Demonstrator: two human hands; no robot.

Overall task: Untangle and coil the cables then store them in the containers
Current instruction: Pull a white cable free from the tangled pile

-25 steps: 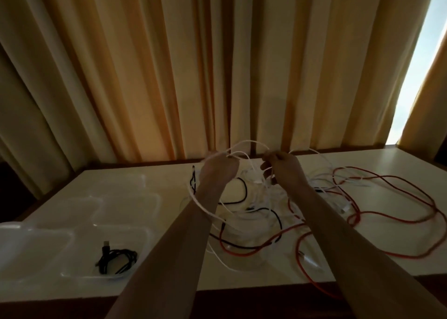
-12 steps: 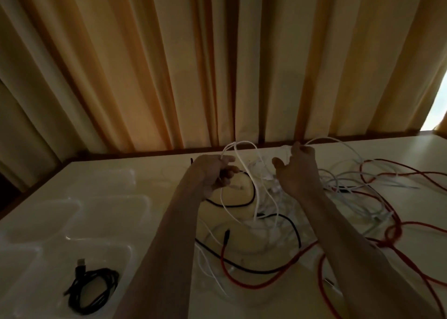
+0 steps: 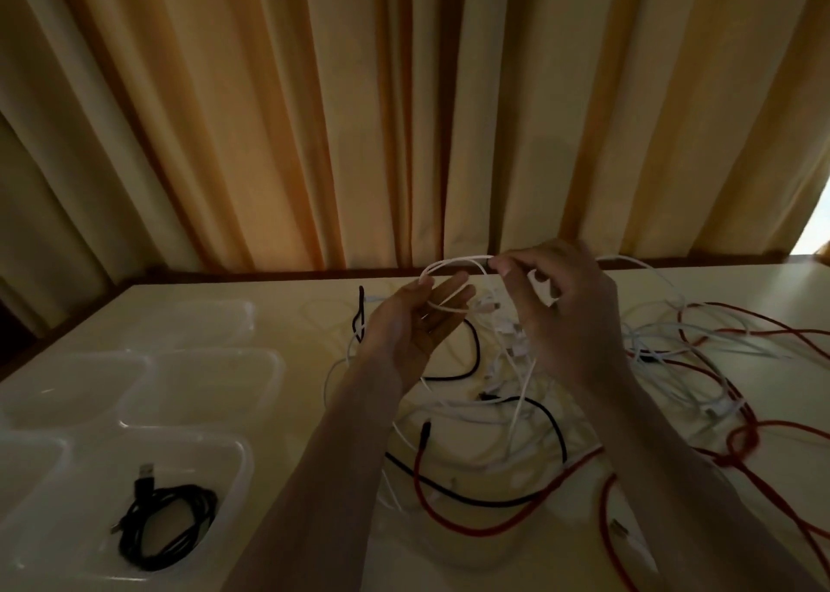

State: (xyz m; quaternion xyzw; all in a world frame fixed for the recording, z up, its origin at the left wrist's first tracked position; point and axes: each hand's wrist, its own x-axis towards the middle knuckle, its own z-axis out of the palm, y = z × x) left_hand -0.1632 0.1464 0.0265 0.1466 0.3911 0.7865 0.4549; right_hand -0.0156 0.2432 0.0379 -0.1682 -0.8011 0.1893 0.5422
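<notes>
Two bare forearms reach in from the near edge over a pale tabletop, backed along its far side by long orange-tan curtains hanging in deep folds; a sliver of bright daylight shows at the right edge. Clear plastic containers sit in a cluster on the left part of the tabletop, several in view, their rims touching or nearly so. Nearest container, lower left, holds a coiled black cable with a USB plug poking up at its far end. Centre and right of the tabletop: a loose tangle of cables. Red cable is the longest, looping wide to the right and sweeping back under the right forearm toward the near edge. White cables lie heaped behind and right of the hands, several strands crossing. Loose black cable threads through the middle of the heap, one end standing up beyond the left hand. Left hand is raised above the pile, palm up, fingers straight and relaxed, a white cable loop draped across them. Right hand is just beside it, fingers curled, thumb and forefinger pinching the top of that same loop. Loop hangs lifted clear of the tabletop between both hands, its tail dropping into the heap.
</notes>
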